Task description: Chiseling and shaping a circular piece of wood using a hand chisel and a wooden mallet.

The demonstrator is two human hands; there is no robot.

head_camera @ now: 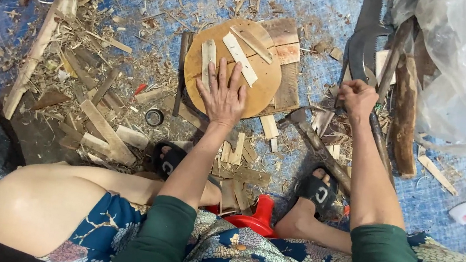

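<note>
Centrally, lying flat on the blue mat [318,17]: round wooden disc [234,69], resting partly over a rectangular board [288,67] at its right and far side. Carrying three pale wooden slats [240,59] on its top face, two side by side near the left, one angled at the far right. Pressing down on the disc's near edge: left hand [222,97], palm flat, fingers [221,71] spread wide, tips reaching between the slats.

Gripping well to the right: right hand [357,97], fingers curled shut around the dark handle of a curved blade [365,43], the blade running away toward the far side. Lying just near that hand, angled toward the right foot: hammer [317,144] with a wooden shaft.

Surrounding everything: shavings and offcut sticks [98,120], piling thickest at the left. Sitting among them, near the left foot: small round roll of tape [154,117]. Crumpling at the far right: clear plastic bag [459,76]. Showing between the knees: red plastic stool [255,216].
</note>
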